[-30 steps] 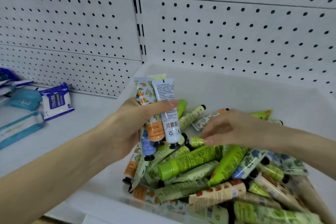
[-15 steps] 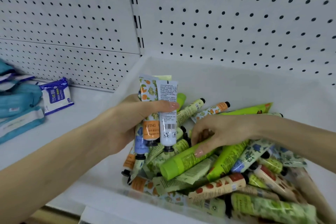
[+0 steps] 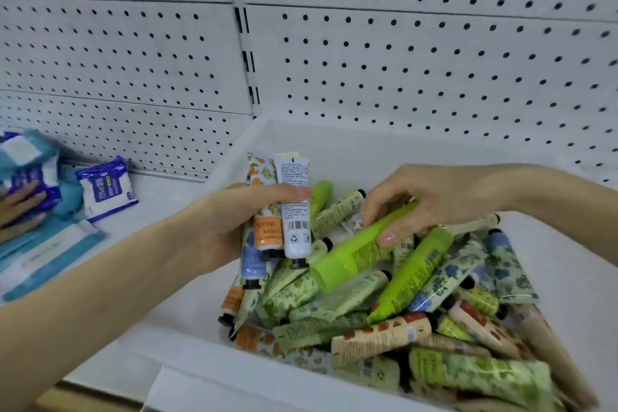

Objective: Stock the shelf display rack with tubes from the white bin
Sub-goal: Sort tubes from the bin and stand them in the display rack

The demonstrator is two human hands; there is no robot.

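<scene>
A white bin [image 3: 378,147] on the shelf holds a heap of several small patterned tubes [image 3: 394,321]. My left hand [image 3: 227,224] hovers over the bin's left side and grips a bundle of upright tubes [image 3: 284,211], caps down, among them an orange one, a white one with a barcode and a blue one. My right hand [image 3: 431,201] reaches in from the right and pinches a bright green tube [image 3: 357,251], lifting it off the pile with its cap toward the lower left.
White pegboard [image 3: 434,53] forms the back wall. On the shelf [image 3: 160,197] to the left lie blue and white wipe packs [image 3: 105,187] and teal packs [image 3: 43,254]. Another person's hand [image 3: 16,207] rests on packs at the far left edge.
My right hand closed on the bright green tube and raised it from the pile. My left hand kept holding its bundle. Another person's hand appeared at the far left.
</scene>
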